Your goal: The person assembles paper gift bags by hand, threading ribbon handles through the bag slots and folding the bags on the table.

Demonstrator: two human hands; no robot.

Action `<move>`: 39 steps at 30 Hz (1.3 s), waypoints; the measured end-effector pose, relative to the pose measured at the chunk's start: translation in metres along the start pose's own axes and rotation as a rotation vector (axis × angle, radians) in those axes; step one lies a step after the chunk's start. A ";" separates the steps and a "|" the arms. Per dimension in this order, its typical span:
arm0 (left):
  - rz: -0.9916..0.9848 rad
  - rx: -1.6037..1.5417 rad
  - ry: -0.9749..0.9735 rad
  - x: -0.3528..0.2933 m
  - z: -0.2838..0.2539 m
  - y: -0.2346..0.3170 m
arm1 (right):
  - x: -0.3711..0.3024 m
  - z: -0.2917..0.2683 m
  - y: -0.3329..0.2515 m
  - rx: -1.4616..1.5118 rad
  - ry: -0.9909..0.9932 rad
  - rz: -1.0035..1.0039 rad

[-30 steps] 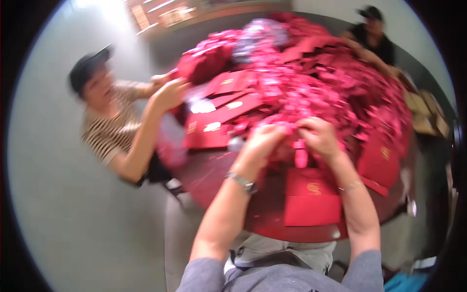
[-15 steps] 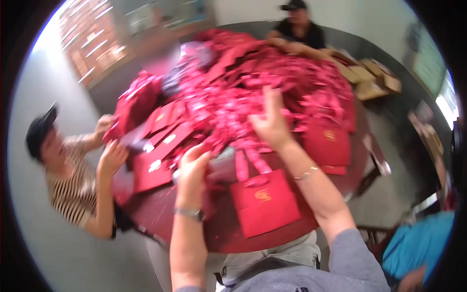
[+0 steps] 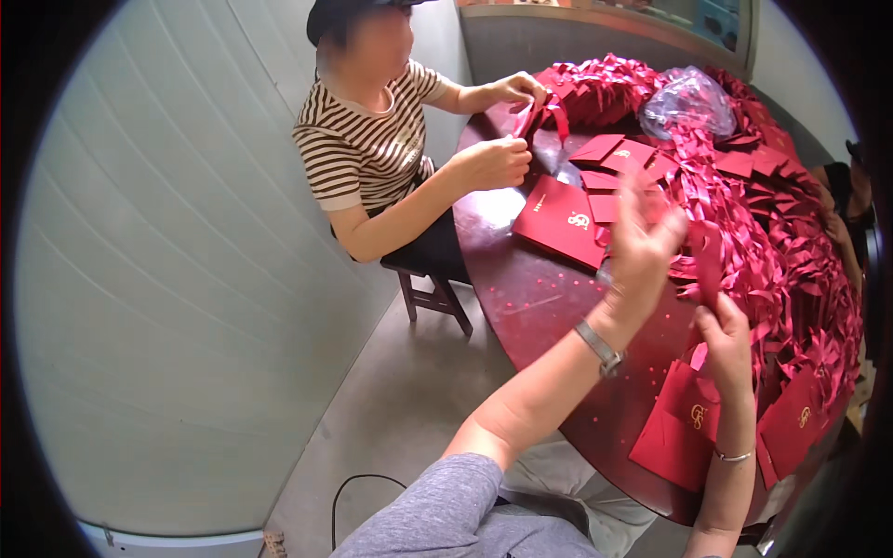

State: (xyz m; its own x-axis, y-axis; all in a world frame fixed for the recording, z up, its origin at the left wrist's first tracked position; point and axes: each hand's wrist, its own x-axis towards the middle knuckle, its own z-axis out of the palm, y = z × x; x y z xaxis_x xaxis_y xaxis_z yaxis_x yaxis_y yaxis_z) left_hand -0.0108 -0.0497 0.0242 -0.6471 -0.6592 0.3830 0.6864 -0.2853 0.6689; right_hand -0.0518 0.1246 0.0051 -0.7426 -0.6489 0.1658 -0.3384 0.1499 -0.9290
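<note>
My left hand [image 3: 642,246], with a watch at its wrist, is raised over the table, fingers spread and blurred by motion; nothing shows in it. My right hand [image 3: 727,344] is closed, thumb and fingers pinching a red ribbon [image 3: 707,265] that stands up from the grip. Below that hand a red paper gift bag [image 3: 672,432] with a gold emblem lies near the table's front edge, partly hidden by my right forearm. A second red gift bag [image 3: 789,430] lies to its right. A big heap of red ribbons [image 3: 744,251] is just beyond my hands.
A co-worker in a striped shirt [image 3: 358,139] sits at the left, both hands on a ribbon. Flat red bags [image 3: 558,219] and a clear plastic bag [image 3: 688,102] lie on the round table [image 3: 530,307]. Small red dots are scattered there. A stool [image 3: 433,298] stands below the co-worker.
The view has swung left toward the co-worker. My hands have come closer together, and my right hand, spread before, is now closed on a ribbon.
</note>
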 end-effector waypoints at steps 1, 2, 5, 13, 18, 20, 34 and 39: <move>0.156 0.048 0.096 0.013 -0.004 0.016 | 0.000 -0.005 0.006 0.014 0.029 -0.041; 0.240 0.195 0.222 0.023 -0.005 0.045 | -0.001 -0.009 0.001 0.030 0.034 -0.007; 0.499 0.196 0.270 0.069 -0.038 0.094 | 0.001 -0.013 0.008 0.063 -0.008 0.023; 0.444 0.577 0.131 0.050 -0.049 0.052 | -0.005 -0.016 -0.006 0.037 0.018 0.007; -0.318 0.380 -0.465 -0.025 -0.044 0.002 | -0.001 -0.007 0.000 0.198 0.144 -0.047; -0.397 0.289 -0.584 -0.046 -0.031 -0.004 | -0.002 -0.003 -0.004 0.296 0.162 -0.049; -0.708 0.362 -0.456 -0.078 0.015 0.009 | -0.020 -0.017 -0.040 0.297 0.327 -0.121; -0.576 0.585 -0.495 -0.074 0.016 0.018 | -0.051 -0.075 0.002 0.251 0.368 -0.045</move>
State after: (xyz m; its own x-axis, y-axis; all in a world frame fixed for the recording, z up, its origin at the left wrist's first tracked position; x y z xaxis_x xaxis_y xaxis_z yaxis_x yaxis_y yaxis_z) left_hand 0.0440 0.0056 0.0179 -0.9924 -0.1188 0.0323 0.0317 0.0070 0.9995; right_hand -0.0577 0.2143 0.0198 -0.9020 -0.3353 0.2719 -0.2575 -0.0875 -0.9623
